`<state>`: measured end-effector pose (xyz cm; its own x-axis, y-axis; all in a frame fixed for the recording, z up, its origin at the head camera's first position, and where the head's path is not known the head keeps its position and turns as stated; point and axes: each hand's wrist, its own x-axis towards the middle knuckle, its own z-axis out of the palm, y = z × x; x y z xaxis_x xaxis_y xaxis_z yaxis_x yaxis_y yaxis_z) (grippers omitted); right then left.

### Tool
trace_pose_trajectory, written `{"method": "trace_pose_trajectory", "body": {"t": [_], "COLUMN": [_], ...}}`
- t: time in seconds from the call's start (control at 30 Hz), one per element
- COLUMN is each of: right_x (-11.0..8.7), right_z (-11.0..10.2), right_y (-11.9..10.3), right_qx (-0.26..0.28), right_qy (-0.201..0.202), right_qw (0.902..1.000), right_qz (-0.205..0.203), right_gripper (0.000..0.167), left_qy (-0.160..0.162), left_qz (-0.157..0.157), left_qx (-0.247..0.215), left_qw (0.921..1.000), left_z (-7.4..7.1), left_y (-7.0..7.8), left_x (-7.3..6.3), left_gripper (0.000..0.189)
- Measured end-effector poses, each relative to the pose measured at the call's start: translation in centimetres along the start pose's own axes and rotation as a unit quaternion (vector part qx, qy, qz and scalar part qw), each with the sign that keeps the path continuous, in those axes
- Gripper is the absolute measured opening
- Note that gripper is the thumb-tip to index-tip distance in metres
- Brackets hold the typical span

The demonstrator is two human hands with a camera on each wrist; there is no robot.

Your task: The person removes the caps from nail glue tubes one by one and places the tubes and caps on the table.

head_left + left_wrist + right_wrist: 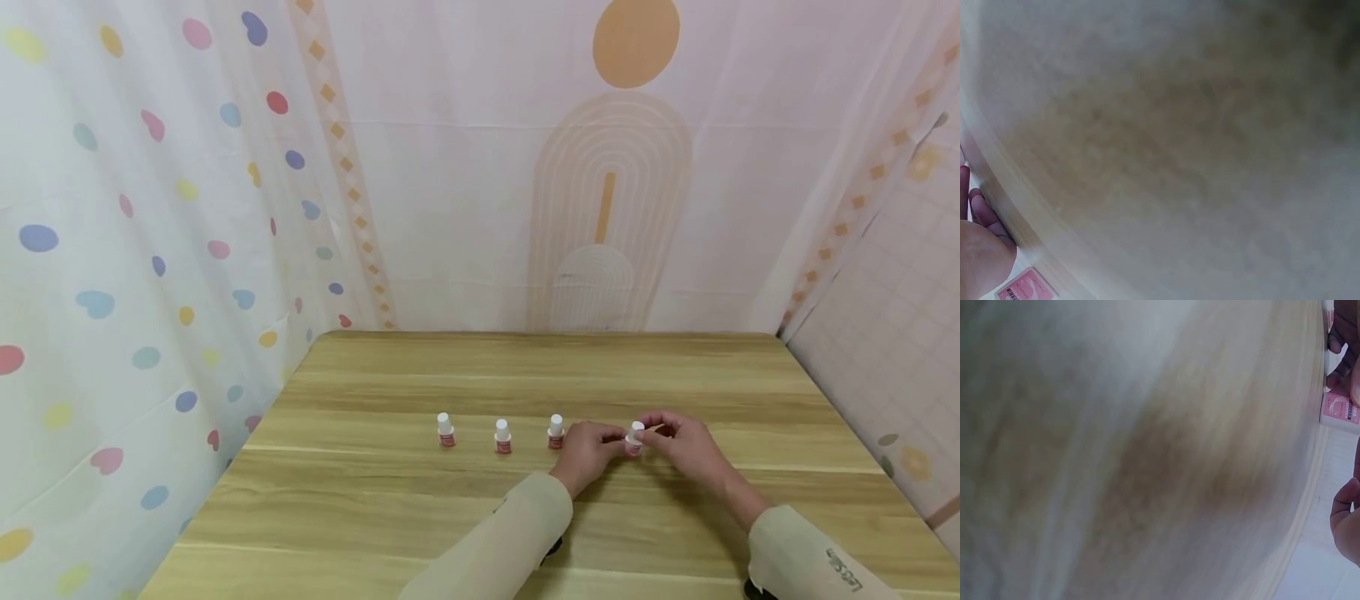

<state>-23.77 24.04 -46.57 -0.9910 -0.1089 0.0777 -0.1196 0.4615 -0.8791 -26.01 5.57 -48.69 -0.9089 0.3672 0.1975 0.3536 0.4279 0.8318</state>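
Several small white bottles with white caps and pinkish-red labels stand upright on the wooden table (pixel 337 500). At the right end of their row, one bottle (pixel 633 448) is between both hands. My left hand (pixel 587 454) grips its body from the left, fingertips at the label. From the right, my right hand (pixel 688 452) pinches around its white cap (pixel 637 426) with thumb and fingers. The gripped bottle (pixel 1339 407) also shows at the right edge of the right wrist view. Just left of my left hand stands another bottle (pixel 556 433).
Farther left stand a middle bottle (pixel 502 437) and a leftmost bottle (pixel 446 431), spaced apart. A patterned curtain (pixel 465 208) hangs behind the table's back edge, and a dotted curtain (pixel 172 275) lines the left side.
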Motion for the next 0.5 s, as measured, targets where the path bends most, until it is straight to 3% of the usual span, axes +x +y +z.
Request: {"method": "trace_pose_trajectory", "body": {"t": [0.27, 0.5], "right_x": [-0.04, -0.02], "right_z": [-0.08, 0.07], "right_y": [0.29, 0.09], "right_qx": [-0.007, -0.009], "right_qy": [-0.008, 0.001], "right_qw": [0.9993, 0.9999], "right_qz": [-0.037, -0.008], "right_gripper": [0.029, 0.034], "left_qy": [0.002, 0.002], "left_qz": [0.002, -0.003], "left_qx": [0.002, 0.003], "left_qw": [1.0, 1.0], "left_z": [0.03, 0.08], "left_y": [-0.02, -0.16], "left_x": [0.05, 0.08], "left_gripper": [0.016, 0.016]}}
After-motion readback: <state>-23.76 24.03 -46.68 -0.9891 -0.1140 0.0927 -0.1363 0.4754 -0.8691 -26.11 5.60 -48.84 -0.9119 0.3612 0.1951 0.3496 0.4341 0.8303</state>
